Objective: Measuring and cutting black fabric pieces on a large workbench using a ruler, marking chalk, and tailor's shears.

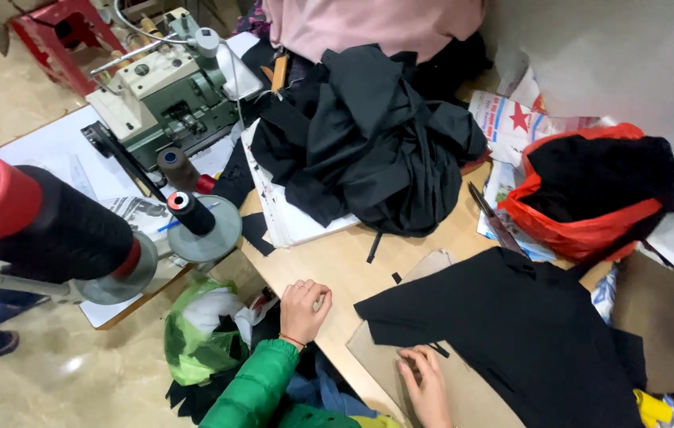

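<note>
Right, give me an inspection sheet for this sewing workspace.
Surface: wooden table, mostly covered.
Job's things: flat black fabric piece lying on a brown cardboard pattern.
Clutter: heap of black cloth, white paper stack, red bag holding black cloth, scissors, newspapers, green bag of scraps beside the table.
Hands: left hand closed, resting on the table edge; right hand flat at the black fabric piece's lower edge.
Cables: nothing seen.
Surroundings: sewing machine, black thread cones, red stool, tiled floor.
</note>
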